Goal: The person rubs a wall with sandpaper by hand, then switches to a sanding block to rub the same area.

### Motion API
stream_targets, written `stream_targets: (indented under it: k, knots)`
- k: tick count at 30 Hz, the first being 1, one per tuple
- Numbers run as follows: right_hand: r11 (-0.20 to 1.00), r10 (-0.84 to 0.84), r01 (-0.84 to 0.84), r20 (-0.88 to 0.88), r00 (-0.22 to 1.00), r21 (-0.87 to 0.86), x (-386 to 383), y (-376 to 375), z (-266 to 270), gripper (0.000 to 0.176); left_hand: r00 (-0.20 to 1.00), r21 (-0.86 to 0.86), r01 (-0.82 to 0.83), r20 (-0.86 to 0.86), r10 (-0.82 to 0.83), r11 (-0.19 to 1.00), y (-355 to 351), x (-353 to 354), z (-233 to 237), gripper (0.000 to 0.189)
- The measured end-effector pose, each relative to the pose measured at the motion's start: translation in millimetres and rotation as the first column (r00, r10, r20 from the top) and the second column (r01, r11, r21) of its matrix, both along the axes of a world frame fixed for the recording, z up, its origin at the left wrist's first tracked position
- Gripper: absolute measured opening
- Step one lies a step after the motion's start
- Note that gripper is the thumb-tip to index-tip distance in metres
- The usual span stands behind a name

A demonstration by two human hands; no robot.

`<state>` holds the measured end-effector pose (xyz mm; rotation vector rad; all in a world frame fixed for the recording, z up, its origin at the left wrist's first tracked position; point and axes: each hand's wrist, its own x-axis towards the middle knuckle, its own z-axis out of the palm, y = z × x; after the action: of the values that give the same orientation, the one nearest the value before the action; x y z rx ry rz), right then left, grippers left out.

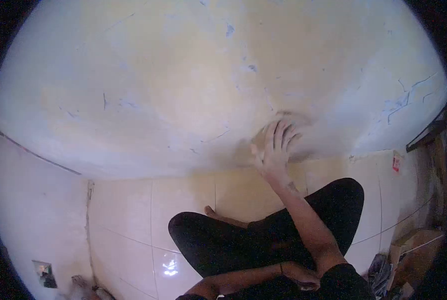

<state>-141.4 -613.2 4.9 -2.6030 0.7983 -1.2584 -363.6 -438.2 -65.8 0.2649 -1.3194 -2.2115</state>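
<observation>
My right hand is raised against the lower part of a pale, cracked wall, its fingers spread and slightly blurred. Shadow and a darker curved smear surround the fingertips; nothing held shows in this hand. Pale dust seems to coat its skin. My left hand rests low by my lap, next to my right upper arm, with its fingers mostly hidden. A thin dark band circles the left wrist.
My crossed legs in black rest on the tiled floor. At the lower right are a cardboard box and a dark plastic bag. A red-and-white label is at the right. A wall socket is at the lower left.
</observation>
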Motion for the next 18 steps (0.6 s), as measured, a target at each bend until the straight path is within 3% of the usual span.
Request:
stream_targets:
  k: [3, 5, 7, 9, 10, 12, 13, 14, 15, 17, 18]
  knots:
    - [0.998, 0.039, -0.048, 0.178, 0.983, 0.046, -9.9, -19.5, 89.9, 0.073, 0.998, 0.15, 0.054, -0.038, -0.049, 0.987, 11.6, -17.5, -13.3, 0.034]
    - [1.0, 0.011, -0.013, 0.133, 0.991, 0.012, -8.2, -25.1, 81.1, 0.073, 0.996, 0.293, 0.084, -0.059, -0.07, 0.952, 7.3, -13.8, -13.8, 0.034]
    - [0.998, -0.001, 0.003, 0.037, 0.999, -0.062, -5.0, -23.2, 42.2, 0.072, 0.999, 0.201, 0.009, 0.03, -0.016, 0.98, 6.0, -8.5, -2.6, 0.035]
    - [0.988, -0.002, -0.015, -0.109, 0.994, -0.157, -1.5, -7.4, -24.2, 0.07, 0.977, -0.063, -0.19, 0.081, 0.195, 0.98, 6.8, -13.9, 7.7, 0.035]
    - [0.995, 0.001, -0.007, -0.054, 0.999, -0.103, 1.7, -6.2, -13.9, 0.069, 0.932, -0.268, -0.329, 0.059, 0.357, 0.905, 18.0, -21.9, 8.8, 0.034]
    - [1.0, 0.004, -0.004, 0.047, 0.999, 0.011, 0.4, -6.1, 35.0, 0.068, 0.955, -0.178, -0.288, 0.017, 0.296, 0.941, 21.0, -18.9, -0.3, 0.033]
    - [0.999, -0.016, 0.012, 0.108, 0.994, 0.039, -6.0, -10.3, 59.6, 0.07, 0.995, 0.119, -0.081, -0.045, 0.087, 0.99, 15.3, -14.9, -9.9, 0.032]
    - [0.998, -0.038, 0.029, 0.171, 0.984, 0.056, -10.4, -21.0, 88.3, 0.071, 0.981, 0.374, 0.158, -0.164, -0.103, 0.914, 9.2, -14.0, -17.4, 0.032]
    - [0.997, -0.061, 0.047, 0.243, 0.968, 0.062, -11.5, -29.9, 105.0, 0.073, 0.985, 0.274, 0.165, -0.09, -0.146, 0.947, 3.2, -15.5, -20.7, 0.031]
    - [0.998, -0.051, 0.048, 0.123, 0.991, 0.027, -9.7, -31.7, 70.1, 0.074, 0.976, 0.063, 0.2, 0.071, -0.204, 0.978, -6.2, -21.3, -22.1, 0.03]
    - [0.999, -0.045, 0.045, 0.065, 0.997, 0.004, -6.3, -29.9, 46.7, 0.074, 0.981, 0.114, 0.176, 0.064, -0.184, 0.978, -8.5, -17.3, -14.5, 0.031]
